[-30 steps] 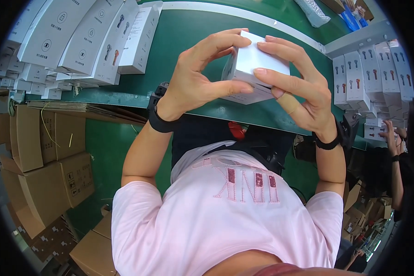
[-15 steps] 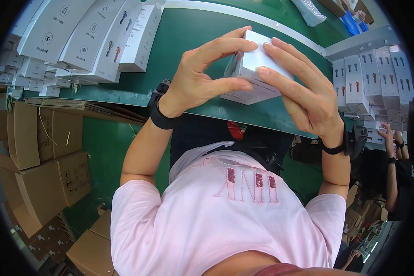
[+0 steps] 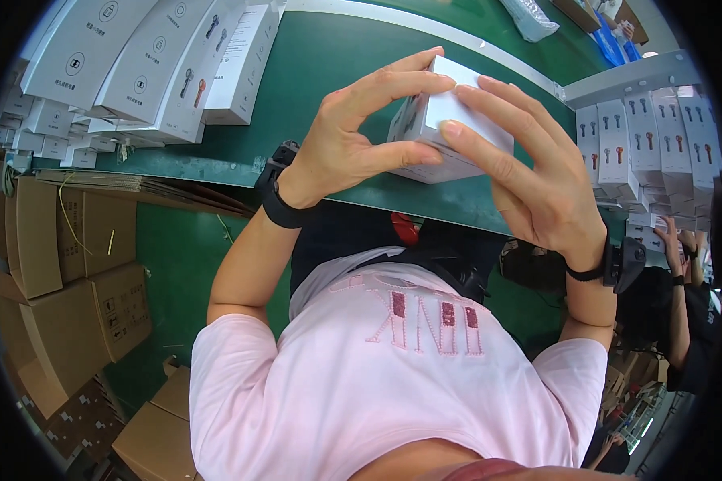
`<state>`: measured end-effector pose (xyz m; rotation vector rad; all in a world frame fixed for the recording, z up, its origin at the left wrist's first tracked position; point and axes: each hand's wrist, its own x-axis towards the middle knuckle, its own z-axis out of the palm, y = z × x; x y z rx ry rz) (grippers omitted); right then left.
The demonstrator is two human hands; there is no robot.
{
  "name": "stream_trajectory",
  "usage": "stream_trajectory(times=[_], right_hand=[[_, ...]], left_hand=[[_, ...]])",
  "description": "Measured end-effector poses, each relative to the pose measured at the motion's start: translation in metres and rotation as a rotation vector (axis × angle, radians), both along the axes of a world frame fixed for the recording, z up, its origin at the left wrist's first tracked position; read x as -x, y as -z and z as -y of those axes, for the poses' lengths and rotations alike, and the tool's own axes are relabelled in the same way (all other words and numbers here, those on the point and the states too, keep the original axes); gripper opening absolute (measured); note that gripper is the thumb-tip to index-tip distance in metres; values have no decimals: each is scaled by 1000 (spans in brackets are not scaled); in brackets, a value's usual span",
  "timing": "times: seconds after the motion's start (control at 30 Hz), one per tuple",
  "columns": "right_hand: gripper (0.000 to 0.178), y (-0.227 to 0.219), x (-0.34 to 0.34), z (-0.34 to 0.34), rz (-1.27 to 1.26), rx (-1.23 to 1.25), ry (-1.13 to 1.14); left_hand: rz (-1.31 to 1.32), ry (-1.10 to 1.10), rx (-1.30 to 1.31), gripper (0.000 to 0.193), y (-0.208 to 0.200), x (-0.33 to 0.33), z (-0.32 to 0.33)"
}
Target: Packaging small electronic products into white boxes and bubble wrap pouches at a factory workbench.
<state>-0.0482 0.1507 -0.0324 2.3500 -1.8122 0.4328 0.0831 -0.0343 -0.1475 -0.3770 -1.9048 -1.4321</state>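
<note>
A small white carton (image 3: 440,108) stands upright near the front of the green worktable, between my two hands. My left hand (image 3: 346,132) grips its left side, thumb low on the near face and forefinger across the top corner. From the right, my right hand (image 3: 539,164) curls over it, with fingertips pressed on the top and near edges. Its far and right sides are largely covered by my fingers. Both wrists wear black straps with small devices.
Tall white printed boxes (image 3: 172,72) stand stacked at the table's left, and more rows (image 3: 646,144) line the right. Flattened cardboard (image 3: 144,184) and brown cartons (image 3: 52,321) sit lower left. A clear plastic bag (image 3: 529,18) lies at the back. Another person's arm (image 3: 679,313) reaches in at far right.
My right hand has shifted slightly, its forefinger tip sliding a little left along the carton's top. The left hand keeps its grip. The whole view has moved slightly.
</note>
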Motion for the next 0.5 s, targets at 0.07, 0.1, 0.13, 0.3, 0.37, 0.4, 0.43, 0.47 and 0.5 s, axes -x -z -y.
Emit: stream_trajectory(times=[0.07,0.1,0.13,0.3,0.37,0.4,0.43,0.47,0.5], right_hand=[[57,0,0,3,14,5,-2],[53,2,-1,4,5,51,-7],[49,5,-1,5,-2,96,-11],[44,6,-2,15,76,125,-22],[44,3,-1,15,121,83,-18],[45,2,0,15,112,67,-30],[46,1,1,16,102,49,-42],[46,3,2,16,104,46,-47],[44,5,2,17,80,55,-54]], left_hand=[[-9,-12,19,68,-1,-1,-2],[-18,-22,39,68,-2,0,-4],[-19,-24,38,68,-2,0,-5],[-44,-34,8,71,1,2,-8],[-40,-55,21,70,1,1,-6],[-42,-69,37,69,0,2,-4],[-41,-73,34,69,-1,2,-4],[-28,-69,27,68,-2,1,-4],[-17,-65,22,67,-2,1,-3]])
